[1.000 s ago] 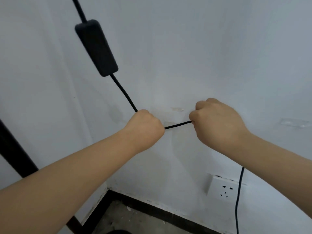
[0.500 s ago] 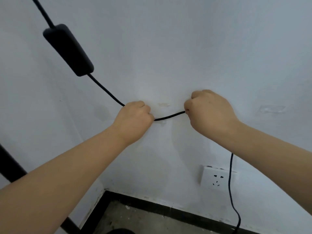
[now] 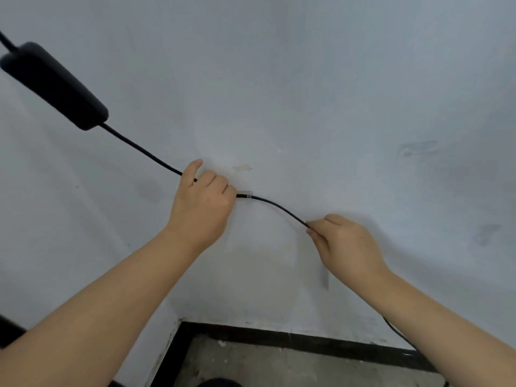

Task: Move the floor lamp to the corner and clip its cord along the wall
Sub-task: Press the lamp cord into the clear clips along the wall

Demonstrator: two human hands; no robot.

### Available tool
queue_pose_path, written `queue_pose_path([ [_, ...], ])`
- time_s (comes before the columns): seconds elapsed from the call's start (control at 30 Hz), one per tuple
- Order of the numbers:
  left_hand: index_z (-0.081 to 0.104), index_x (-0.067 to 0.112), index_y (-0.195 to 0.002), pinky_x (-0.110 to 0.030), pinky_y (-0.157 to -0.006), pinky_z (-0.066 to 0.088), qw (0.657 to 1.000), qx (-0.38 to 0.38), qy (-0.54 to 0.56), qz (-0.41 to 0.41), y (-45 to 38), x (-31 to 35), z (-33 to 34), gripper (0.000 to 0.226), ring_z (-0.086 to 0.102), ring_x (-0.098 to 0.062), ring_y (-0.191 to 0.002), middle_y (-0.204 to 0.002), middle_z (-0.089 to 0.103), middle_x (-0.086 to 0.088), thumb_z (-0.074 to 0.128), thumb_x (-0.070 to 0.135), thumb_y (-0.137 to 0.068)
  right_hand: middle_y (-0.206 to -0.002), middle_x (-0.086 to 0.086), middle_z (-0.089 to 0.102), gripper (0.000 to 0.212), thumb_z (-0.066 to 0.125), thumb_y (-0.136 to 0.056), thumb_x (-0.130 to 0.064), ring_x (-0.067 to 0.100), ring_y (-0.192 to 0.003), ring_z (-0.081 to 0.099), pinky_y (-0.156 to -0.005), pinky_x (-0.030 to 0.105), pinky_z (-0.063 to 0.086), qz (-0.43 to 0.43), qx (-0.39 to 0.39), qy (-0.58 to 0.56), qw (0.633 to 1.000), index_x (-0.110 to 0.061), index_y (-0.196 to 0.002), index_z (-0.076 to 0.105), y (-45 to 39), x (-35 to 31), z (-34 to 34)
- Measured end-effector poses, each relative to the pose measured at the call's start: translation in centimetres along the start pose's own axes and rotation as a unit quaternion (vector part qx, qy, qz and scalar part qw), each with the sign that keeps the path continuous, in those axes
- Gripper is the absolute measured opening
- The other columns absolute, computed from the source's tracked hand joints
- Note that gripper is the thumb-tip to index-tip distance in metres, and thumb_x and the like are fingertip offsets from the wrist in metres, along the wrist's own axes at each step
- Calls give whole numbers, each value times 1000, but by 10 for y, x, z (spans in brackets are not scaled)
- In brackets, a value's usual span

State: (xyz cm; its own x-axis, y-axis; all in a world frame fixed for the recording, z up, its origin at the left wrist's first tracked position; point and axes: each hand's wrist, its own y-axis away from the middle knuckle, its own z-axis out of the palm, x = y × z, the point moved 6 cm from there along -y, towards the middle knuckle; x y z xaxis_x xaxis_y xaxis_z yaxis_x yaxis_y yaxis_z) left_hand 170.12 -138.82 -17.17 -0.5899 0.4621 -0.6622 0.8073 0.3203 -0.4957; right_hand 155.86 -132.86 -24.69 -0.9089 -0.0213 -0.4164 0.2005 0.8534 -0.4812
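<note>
A thin black cord [image 3: 275,205] runs across the white wall from a black inline switch box [image 3: 53,85] at upper left down to the right. My left hand [image 3: 202,203] is closed around the cord and presses it against the wall next to a small clear clip [image 3: 247,194], where the cord sits. My right hand [image 3: 346,244] pinches the cord lower and to the right, so the stretch between my hands sags in a curve. Below my right forearm the cord [image 3: 399,335] continues toward the floor. The lamp itself is hardly visible.
Another clear clip [image 3: 417,148] sticks to the wall at the right. A tape remnant [image 3: 243,167] marks the wall above my left hand. A black baseboard [image 3: 307,339] edges the grey floor [image 3: 279,367] in the corner. A dark bar [image 3: 8,328] shows at lower left.
My right hand has slid down and to the right along the cord, away from my left hand. The cord now sits at the clip, and the view has tilted, hiding the wall socket.
</note>
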Motion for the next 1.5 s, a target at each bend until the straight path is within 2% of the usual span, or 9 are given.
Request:
queue_pose_path([
  [0.1,63,4,-55,-53,-80,53,999,21,22,-30,-2,3,3,18,63,-26,-52,-53,65,-10,73,-8,-47,-92,16,71,24,47,-90,-11,28,-89,64,-73,30,44,11,-39,-87,995,-9,-107,65,10,14,-3],
  [0.23,65,1,-66,-44,-74,56,990,51,129,-31,-8,26,-5,8,65,-30,-60,-65,69,-15,64,-3,-60,-56,-4,57,22,47,-91,-12,-8,-45,52,-47,4,38,91,-104,-213,967,-11,-90,69,20,48,-22],
  [0.37,65,-1,-71,-35,-57,56,973,59,224,12,-27,70,-19,10,65,-32,-61,-67,70,-16,59,-2,-63,-62,3,59,40,47,-90,-13,-1,-39,51,-55,16,43,137,-146,-239,950,-36,-59,59,32,79,-52],
  [0.5,68,-3,-79,-34,-57,58,939,76,332,44,-51,107,-34,27,66,-31,-62,-70,71,-17,44,11,-78,-49,1,53,29,50,-88,-15,1,-32,44,-53,15,42,142,-171,-223,949,-33,-69,61,39,93,-83],
  [0.7,69,-2,-78,-36,-56,55,895,117,431,19,-76,129,-52,28,62,-33,-65,-69,67,-21,47,15,-79,-53,-9,55,22,64,-78,-15,5,-31,40,-31,7,32,118,-85,-189,971,-28,-65,52,33,101,-130],
  [0.93,65,-5,-84,-28,-63,34,859,145,477,-114,-86,116,-48,19,59,-35,-69,-69,64,-23,61,14,-80,-38,-32,53,22,66,-77,-12,-9,-43,49,-45,-4,34,52,54,-103,992,-22,-59,57,17,92,-168],
  [1.03,61,0,-75,-31,-62,36,836,132,491,-205,-93,110,-43,12,58,-32,-71,-71,66,-18,65,10,-80,-49,-18,58,8,63,-79,-13,2,-55,51,-52,6,36,24,101,-30,994,-11,-74,68,4,78,-178],
  [1.17,63,4,-74,-32,-58,40,862,119,443,-217,-102,109,-46,13,58,-31,-71,-73,67,-15,63,14,-82,-86,9,71,13,58,-83,-15,23,-84,59,-78,31,46,-10,107,61,992,-7,-84,69,-9,63,-185],
  [1.5,61,6,-78,-29,-53,29,906,93,375,-175,-114,98,-60,17,60,-34,-71,-78,68,-15,60,22,-84,-91,15,66,18,51,-86,-18,32,-88,58,-77,38,49,-21,121,133,984,-6,-88,65,-11,48,-189],
])
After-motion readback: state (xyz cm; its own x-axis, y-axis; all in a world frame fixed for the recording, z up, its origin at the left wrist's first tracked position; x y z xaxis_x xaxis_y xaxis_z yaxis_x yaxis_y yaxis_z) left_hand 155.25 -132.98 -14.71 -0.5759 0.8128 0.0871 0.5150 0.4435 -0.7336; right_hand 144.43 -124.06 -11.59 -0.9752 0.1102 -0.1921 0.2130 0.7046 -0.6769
